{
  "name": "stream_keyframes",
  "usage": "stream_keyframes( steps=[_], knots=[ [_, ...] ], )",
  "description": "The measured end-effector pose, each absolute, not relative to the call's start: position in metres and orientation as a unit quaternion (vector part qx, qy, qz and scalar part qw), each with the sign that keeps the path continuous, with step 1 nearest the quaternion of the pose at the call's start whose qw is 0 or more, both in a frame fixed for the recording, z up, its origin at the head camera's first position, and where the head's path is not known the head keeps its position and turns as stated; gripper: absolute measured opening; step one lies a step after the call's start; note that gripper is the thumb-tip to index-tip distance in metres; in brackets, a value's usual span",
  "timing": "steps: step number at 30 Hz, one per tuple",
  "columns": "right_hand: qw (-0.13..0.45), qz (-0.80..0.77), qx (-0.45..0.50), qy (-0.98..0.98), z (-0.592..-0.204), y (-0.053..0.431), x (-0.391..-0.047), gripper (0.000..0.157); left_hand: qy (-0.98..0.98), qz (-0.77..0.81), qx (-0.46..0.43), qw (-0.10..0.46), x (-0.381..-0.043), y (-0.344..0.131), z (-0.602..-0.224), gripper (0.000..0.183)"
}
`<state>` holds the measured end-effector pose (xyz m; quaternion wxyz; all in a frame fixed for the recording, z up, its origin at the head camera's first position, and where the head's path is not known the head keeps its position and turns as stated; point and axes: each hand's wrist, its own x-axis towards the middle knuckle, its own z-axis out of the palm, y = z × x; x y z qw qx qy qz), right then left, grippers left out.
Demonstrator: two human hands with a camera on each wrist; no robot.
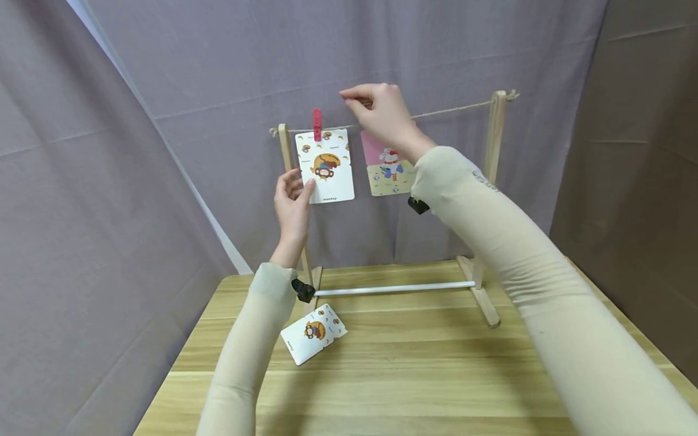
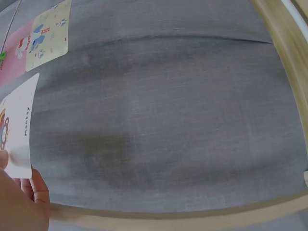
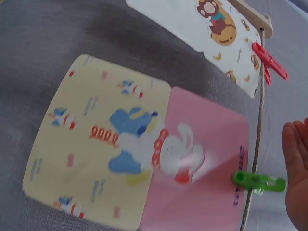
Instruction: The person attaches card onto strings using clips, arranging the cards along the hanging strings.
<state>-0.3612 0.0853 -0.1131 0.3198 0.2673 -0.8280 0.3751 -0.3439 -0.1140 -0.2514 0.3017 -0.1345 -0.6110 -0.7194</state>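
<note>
A white card with a cartoon monkey (image 1: 332, 166) hangs from a string (image 1: 452, 111), held there by a red clothespin (image 1: 317, 125). My left hand (image 1: 292, 206) pinches this card near its lower left edge, thumb in front and fingers behind. Above the string, to the right of the clothespin, is my right hand (image 1: 386, 115). Nothing shows in its grasp, and in the right wrist view its visible fingers (image 3: 293, 144) look fairly straight. A pink and yellow rabbit card (image 3: 130, 149) hangs below that hand, clipped by a green clothespin (image 3: 260, 181).
Wooden posts (image 1: 495, 136) carry the string at both ends, and a white rod (image 1: 392, 288) joins their feet. Another monkey card (image 1: 315, 334) lies on the wooden table (image 1: 403, 375) by the left foot. Grey curtain (image 1: 218, 72) hangs behind.
</note>
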Motion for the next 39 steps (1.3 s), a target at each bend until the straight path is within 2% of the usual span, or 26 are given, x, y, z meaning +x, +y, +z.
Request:
stream_keyframes(
  steps=[9, 17, 27, 34, 39],
  knots=[
    [0.366, 0.381, 0.258, -0.809, -0.113, 0.111, -0.354, 0.025, -0.623, -0.7, -0.142, 0.318, -0.339, -0.121, -0.257, 0.032],
    [0.391, 0.376, 0.231, -0.808, -0.111, 0.137, -0.347, 0.025, -0.615, -0.691, -0.152, 0.348, -0.37, -0.134, -0.279, 0.018],
    [0.392, 0.378, 0.193, -0.816, -0.115, 0.17, -0.339, 0.027, -0.639, -0.677, -0.145, 0.335, -0.366, -0.149, -0.281, 0.024],
    [0.41, 0.351, 0.171, -0.824, -0.126, 0.197, -0.333, 0.028, -0.653, -0.664, -0.143, 0.336, -0.363, -0.161, -0.282, 0.021],
    [0.427, 0.34, 0.167, -0.821, -0.138, 0.219, -0.329, 0.028, -0.67, -0.656, -0.153, 0.314, -0.361, -0.169, -0.284, 0.023]
  ],
)
